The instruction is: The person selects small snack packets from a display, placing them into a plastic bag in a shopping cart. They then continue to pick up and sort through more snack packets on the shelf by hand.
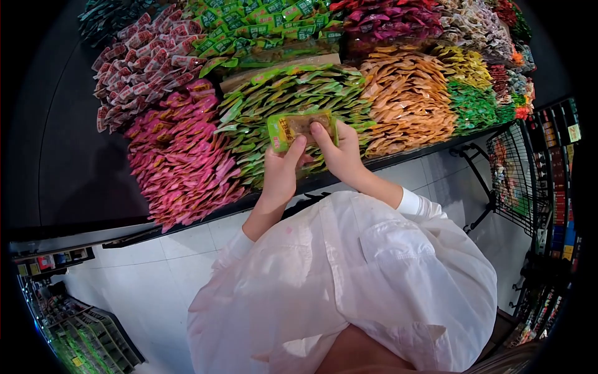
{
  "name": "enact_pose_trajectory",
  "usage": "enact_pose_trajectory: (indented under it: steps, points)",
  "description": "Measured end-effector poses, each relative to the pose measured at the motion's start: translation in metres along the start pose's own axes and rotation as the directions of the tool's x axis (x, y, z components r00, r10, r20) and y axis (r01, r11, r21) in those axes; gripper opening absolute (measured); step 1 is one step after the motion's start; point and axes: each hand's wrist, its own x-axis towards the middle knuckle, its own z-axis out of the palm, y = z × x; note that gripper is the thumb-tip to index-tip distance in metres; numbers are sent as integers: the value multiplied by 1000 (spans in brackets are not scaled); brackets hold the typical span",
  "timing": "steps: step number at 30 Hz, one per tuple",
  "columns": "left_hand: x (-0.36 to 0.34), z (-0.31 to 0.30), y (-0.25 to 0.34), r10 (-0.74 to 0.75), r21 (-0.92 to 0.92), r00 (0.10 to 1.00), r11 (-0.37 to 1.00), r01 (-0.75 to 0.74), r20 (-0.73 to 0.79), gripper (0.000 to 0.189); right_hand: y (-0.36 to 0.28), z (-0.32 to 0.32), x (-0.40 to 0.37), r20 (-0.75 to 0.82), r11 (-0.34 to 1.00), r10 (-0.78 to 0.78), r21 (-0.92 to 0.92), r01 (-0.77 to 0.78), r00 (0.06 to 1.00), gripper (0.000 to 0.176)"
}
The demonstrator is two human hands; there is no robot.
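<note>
A small green snack packet (pixel 290 128) with a clear window showing brown food is held up in front of me. My left hand (pixel 284 168) grips its lower left side, thumb pressed on the front. On the right side, my right hand (pixel 340 149) pinches it the same way, its thumb over the window. Behind and beneath both hands spreads a pile of similar green packets (pixel 299 93) in layered rows. Most of my fingers are hidden behind the packet.
Pink packets (pixel 180 156) lie left of the green pile and orange packets (pixel 408 103) right of it, on a black display table (pixel 75 181). Green-and-white packets (pixel 261 25) fill the back. A wire shopping cart (pixel 514 174) stands at the right, near stocked shelves (pixel 557 181).
</note>
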Motion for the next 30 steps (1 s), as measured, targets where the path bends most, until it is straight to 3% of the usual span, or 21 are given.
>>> enact_pose_trajectory:
  steps: [1, 2, 4, 5, 7, 10, 14, 20, 23, 24, 25, 26, 28, 29, 30]
  points:
    - [0, 0, 0, 37, 44, 995, 998, -33, -96, 25, 8, -2, -1, -3, 999, 51, 11, -51, 999, 22]
    - [0, -2, 2, 38, 44, 995, 998, -34, -91, 25, 8, -7, -1, -7, 999, 48, 10, -48, 999, 22]
    - [-3, -7, 11, 156, 244, 987, 956, -162, 44, 24, -2, -19, -1, 183, 981, 152, 89, -171, 971, 21]
    - [-3, -8, 17, 190, 285, 978, 936, -207, 84, 24, -2, -26, -1, 176, 981, 154, 88, -172, 972, 21]
    - [-4, -5, 23, 178, 264, 979, 944, -197, 96, 25, 2, -36, 1, 424, 933, 346, -59, -356, 837, 20]
    - [-4, -2, 13, 209, 251, 977, 944, -214, 49, 22, -4, -36, -1, 401, 906, 396, -21, -423, 826, 19]
    - [0, 1, 0, 164, 203, 986, 967, -152, -39, 19, 3, -29, -7, 332, 932, 330, 35, -362, 883, 18]
    - [3, -2, -11, 201, 200, 979, 961, -193, -21, 17, 22, -22, -13, 226, 951, 263, 105, -291, 938, 18]
    - [2, -13, -10, 155, 250, 988, 956, -154, 19, 19, 20, -27, -13, 248, 967, 247, 3, -256, 937, 19]
    - [1, -17, -9, 133, 304, 990, 943, -137, 34, 20, 13, -33, -10, 344, 929, 322, -296, -224, 882, 20]
    - [0, -22, -13, 227, 431, 973, 873, -227, 52, 21, 5, -39, -8, 406, 814, 419, -564, -138, 812, 22]
    - [-2, -25, -13, 225, 431, 973, 873, -227, 56, 21, 1, -44, -8, 402, 814, 419, -564, -140, 814, 22]
    - [-9, -22, -4, 284, 670, 933, 651, -357, 221, 22, -9, -55, -8, 293, 911, 151, -413, -17, 944, 31]
    - [-11, -18, 3, 291, 732, 917, 556, -394, 272, 23, -20, -60, -6, 313, 925, 182, -376, -54, 932, 34]
    - [-12, -16, 4, 288, 732, 919, 558, -391, 271, 23, -25, -59, -6, 312, 924, 186, -377, -59, 932, 34]
